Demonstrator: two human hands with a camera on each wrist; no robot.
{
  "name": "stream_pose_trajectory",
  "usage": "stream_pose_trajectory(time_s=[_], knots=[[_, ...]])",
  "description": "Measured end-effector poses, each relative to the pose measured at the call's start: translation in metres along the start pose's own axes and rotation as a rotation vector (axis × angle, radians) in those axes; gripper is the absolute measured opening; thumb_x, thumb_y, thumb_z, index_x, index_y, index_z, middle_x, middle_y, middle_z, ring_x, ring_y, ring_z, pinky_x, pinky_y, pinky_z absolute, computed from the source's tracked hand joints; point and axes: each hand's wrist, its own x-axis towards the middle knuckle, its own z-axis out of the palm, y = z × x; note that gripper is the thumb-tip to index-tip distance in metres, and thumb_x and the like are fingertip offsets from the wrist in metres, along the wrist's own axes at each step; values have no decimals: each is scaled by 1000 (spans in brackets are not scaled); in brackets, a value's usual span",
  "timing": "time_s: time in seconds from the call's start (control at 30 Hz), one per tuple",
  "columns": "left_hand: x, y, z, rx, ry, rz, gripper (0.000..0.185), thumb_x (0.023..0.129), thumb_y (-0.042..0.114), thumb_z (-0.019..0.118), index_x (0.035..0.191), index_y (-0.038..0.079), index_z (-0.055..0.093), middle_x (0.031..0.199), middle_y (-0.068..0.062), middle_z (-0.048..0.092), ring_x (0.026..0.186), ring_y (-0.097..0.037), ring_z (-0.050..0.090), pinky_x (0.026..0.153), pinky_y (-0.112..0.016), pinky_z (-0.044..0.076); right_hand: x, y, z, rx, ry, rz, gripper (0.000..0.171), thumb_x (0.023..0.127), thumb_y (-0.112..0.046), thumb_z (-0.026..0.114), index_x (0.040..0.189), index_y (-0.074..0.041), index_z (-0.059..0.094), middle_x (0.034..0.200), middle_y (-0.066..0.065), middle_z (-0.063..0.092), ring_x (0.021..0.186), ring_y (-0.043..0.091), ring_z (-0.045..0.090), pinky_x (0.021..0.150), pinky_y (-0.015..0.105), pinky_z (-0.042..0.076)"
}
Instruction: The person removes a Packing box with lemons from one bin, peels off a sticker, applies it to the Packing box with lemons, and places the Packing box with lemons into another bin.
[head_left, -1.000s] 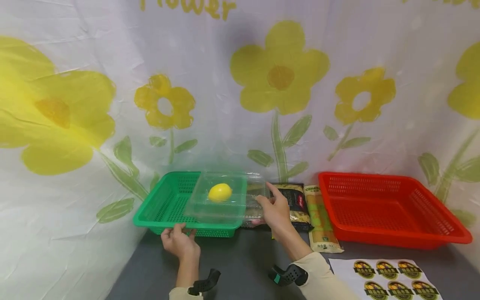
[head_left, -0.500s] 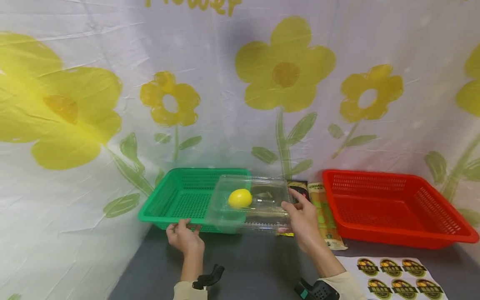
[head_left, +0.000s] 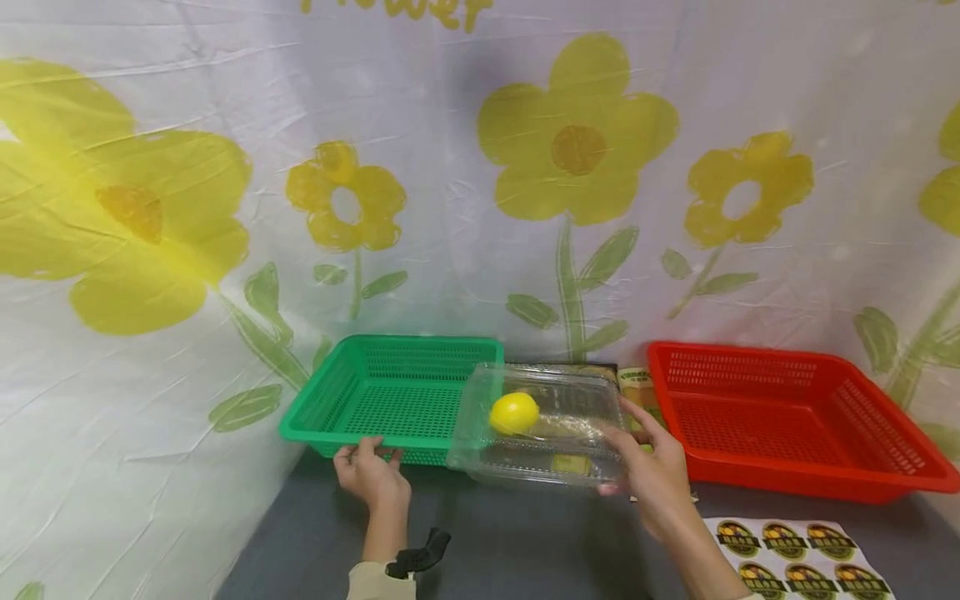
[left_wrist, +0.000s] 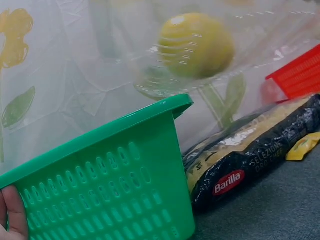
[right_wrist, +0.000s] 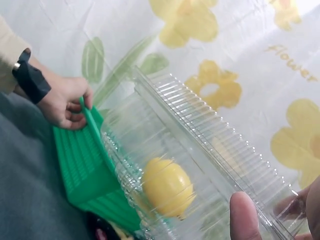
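Clear plastic box (head_left: 543, 429) holding a lemon (head_left: 513, 412), gripped at its right end by the right hand (head_left: 652, 471), raised between green basket (head_left: 390, 396) and red basket (head_left: 787, 421). Left hand (head_left: 371, 475) grips the green basket's front rim.

Glossy clear ribbed plastic box (head_left: 547, 433); perforated plastic green basket (head_left: 390, 392); matt tabletop (head_left: 510, 542).

A red basket (head_left: 787, 417), a sticker sheet (head_left: 795, 554) and pasta packets (left_wrist: 250, 155) lie on the table (head_left: 510, 542).
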Motion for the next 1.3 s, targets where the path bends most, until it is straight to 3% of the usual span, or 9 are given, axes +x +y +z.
stream_pose_trajectory(time_s=[0.2, 0.4, 0.63, 1.0, 1.2, 1.3], knots=[[-1, 0, 3, 10, -35, -2, 14, 93, 5, 49, 97, 11, 36, 91, -9, 41, 69, -29, 40, 59, -42, 45, -13, 9, -18, -31, 38, 10, 53, 92, -18, 60, 141, -27, 42, 106, 12, 39, 53, 9, 35, 54, 48, 55], [-1, 2, 4, 4, -47, 15, 10, 96, 7, 46, 98, 10, 36, 88, -10, 45, 71, -30, 40, 60, -43, 44, -22, 17, -29, -35, 62, 42, 53, 92, -19, 60, 142, -29, 41, 108, 13, 44, 42, 10, 37, 54, 47, 55], [1, 2, 3, -8, -42, 6, 11, 96, 6, 46, 98, 10, 36, 88, -11, 46, 68, -26, 40, 58, -41, 44, -26, 31, -39, -62, 55, 109, 55, 93, -21, 58, 144, -29, 38, 106, 12, 38, 39, 13, 42, 56, 45, 55], [-1, 1, 3, -4, -7, 9, 14, 93, 4, 49, 96, 10, 37, 86, -10, 45, 66, -26, 40, 57, -40, 44, -27, 64, -45, -67, 66, 95, 56, 91, -9, 59, 142, -22, 40, 101, 12, 38, 44, 7, 34, 53, 47, 54], [-2, 2, 3, -4, -12, 10, 14, 93, 4, 49, 97, 10, 37, 87, -10, 45, 67, -28, 41, 56, -41, 44, -27, 80, -43, -75, 81, 134, 58, 90, -9, 59, 143, -24, 40, 103, 13, 38, 47, 14, 47, 52, 48, 54], [-2, 2, 1, -2, -11, 13, 13, 93, 5, 48, 98, 10, 37, 87, -10, 46, 67, -28, 41, 57, -42, 44, -27, 87, -42, -95, 83, 125, 59, 90, -10, 59, 143, -27, 41, 99, 11, 38, 40, 16, 46, 51, 47, 54]])
